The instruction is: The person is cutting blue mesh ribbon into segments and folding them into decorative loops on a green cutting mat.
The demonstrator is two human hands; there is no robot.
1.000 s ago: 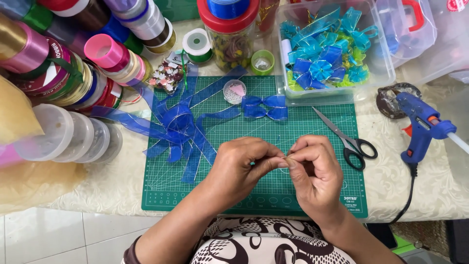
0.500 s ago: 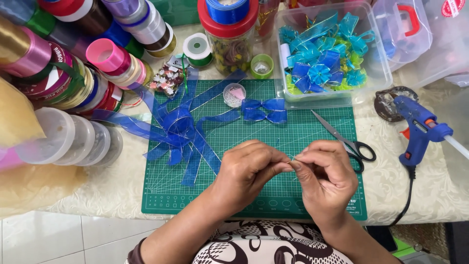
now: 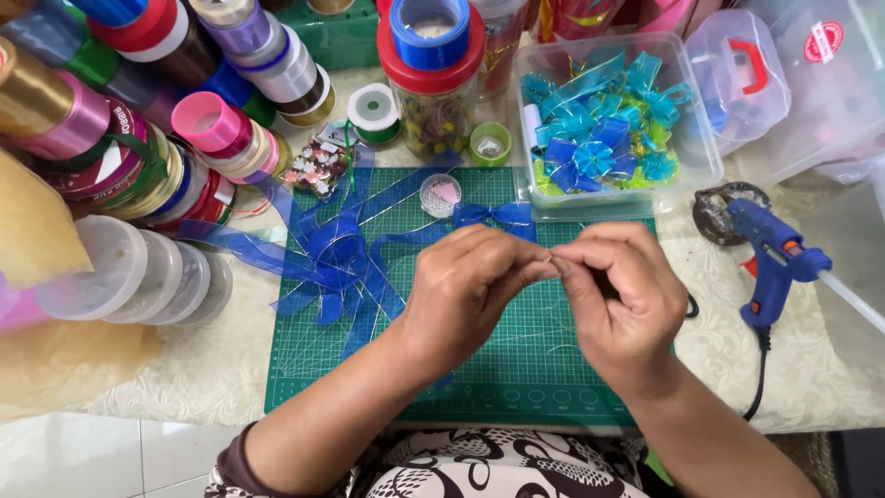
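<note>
My left hand [image 3: 466, 290] and my right hand [image 3: 619, 295] meet fingertip to fingertip above the green cutting mat [image 3: 516, 369]. Between the pinched fingers is a very small thin item; I cannot tell what it is. A loose tangle of sheer blue ribbon [image 3: 341, 258] lies on the mat just left of my left hand. A finished small blue bow [image 3: 498, 215] sits on the mat right behind my fingers. The scissors that lay on the mat are hidden under my right hand.
Several ribbon spools [image 3: 138, 138] pile up at the left. A clear box of blue and green bows [image 3: 604, 138] stands at the back right. A blue glue gun [image 3: 772, 263] lies right of the mat. A bead jar [image 3: 433, 101] and a small round tub [image 3: 441, 194] stand behind.
The view has drawn closer to the table. My hands stay pinched together and have risen toward the small blue bow, now covering the scissors.
</note>
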